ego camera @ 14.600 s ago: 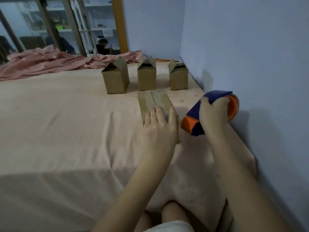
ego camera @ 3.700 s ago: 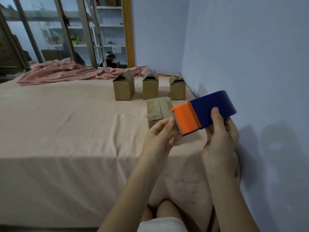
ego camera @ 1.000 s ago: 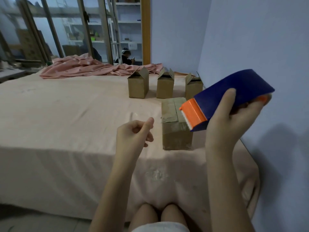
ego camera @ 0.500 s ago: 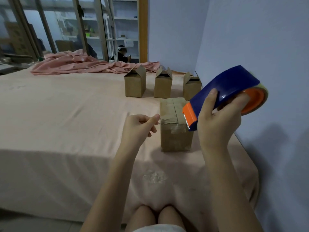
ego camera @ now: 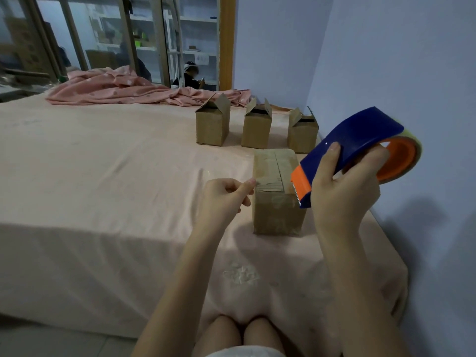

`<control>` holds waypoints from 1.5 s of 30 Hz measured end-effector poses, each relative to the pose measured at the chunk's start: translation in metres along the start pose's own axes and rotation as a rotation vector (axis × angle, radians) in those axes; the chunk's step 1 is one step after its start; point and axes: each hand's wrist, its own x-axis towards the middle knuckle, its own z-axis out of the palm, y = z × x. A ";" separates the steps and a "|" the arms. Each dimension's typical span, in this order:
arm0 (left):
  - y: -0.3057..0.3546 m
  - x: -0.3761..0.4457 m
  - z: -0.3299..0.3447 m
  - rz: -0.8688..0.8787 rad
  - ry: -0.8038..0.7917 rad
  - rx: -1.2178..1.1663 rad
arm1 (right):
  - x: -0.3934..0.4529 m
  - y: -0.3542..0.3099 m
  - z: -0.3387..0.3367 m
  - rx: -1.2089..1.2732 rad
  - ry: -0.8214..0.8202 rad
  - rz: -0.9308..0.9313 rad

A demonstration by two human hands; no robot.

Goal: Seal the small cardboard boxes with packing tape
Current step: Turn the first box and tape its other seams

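Lowered toward the box [ego camera: 277, 191], the dispenser [ego camera: 353, 153] sits gripped in the right hand [ego camera: 345, 194], cutter aimed at the seam. Left hand [ego camera: 224, 197] pinches shut, apparently holding the tape end.

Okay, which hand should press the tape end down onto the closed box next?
Left. The left hand is pinched beside the near top edge of the closed box, seemingly holding the tape end. The right hand is busy gripping the tape dispenser.

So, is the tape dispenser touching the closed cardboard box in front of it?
Cannot tell. In the head view the tape dispenser, held in the right hand, overlaps the closed box, so any gap is hidden.
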 end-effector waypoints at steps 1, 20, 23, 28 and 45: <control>-0.002 0.000 0.001 -0.006 0.002 -0.011 | 0.000 -0.002 0.001 -0.012 -0.012 -0.014; -0.020 -0.016 0.018 -0.435 -0.220 -0.089 | 0.008 -0.013 0.009 -0.179 -0.165 -0.146; -0.034 -0.028 0.030 -0.347 -0.024 -0.135 | 0.009 -0.015 0.010 -0.179 -0.164 -0.154; -0.022 -0.051 0.048 0.027 0.199 -0.258 | 0.010 -0.014 0.012 -0.188 -0.166 -0.131; -0.016 -0.081 0.067 0.300 0.161 0.219 | 0.012 -0.006 0.012 -0.171 -0.176 -0.089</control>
